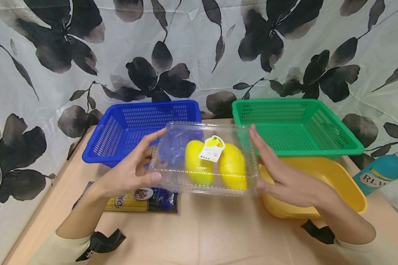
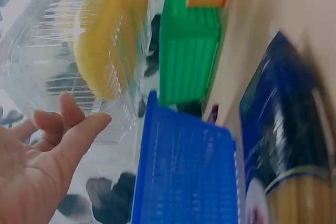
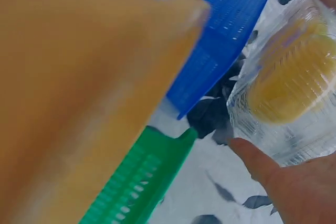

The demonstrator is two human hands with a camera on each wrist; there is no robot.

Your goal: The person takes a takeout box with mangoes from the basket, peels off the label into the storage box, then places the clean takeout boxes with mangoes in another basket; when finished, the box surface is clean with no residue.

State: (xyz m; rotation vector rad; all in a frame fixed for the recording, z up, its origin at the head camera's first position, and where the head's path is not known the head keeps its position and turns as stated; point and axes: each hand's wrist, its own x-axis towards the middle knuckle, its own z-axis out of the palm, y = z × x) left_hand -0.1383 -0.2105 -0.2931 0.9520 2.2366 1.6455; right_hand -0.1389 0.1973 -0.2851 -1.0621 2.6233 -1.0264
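A clear plastic clamshell box (image 1: pixel 172 162) with two yellow mangoes (image 1: pixel 232 165) inside is held up over the table between both hands. A white label (image 1: pixel 212 149) with a fruit picture sits on its lid. The left hand (image 1: pixel 129 171) grips the box's left end, thumb at the near corner and forefinger along the far one. At the opposite end, the right hand (image 1: pixel 292 180) holds the box with its thumb low and its forefinger stretched up the side. In the right wrist view, the right thumb (image 3: pixel 257 163) lies by the box's edge.
A blue basket (image 1: pixel 111 127) stands behind on the left, a green basket (image 1: pixel 338 134) behind on the right. In front of the green one is a yellow tub (image 1: pixel 351 187), with a teal bottle (image 1: pixel 381 173) beside it. A pasta packet (image 1: pixel 162 200) lies below the left hand.
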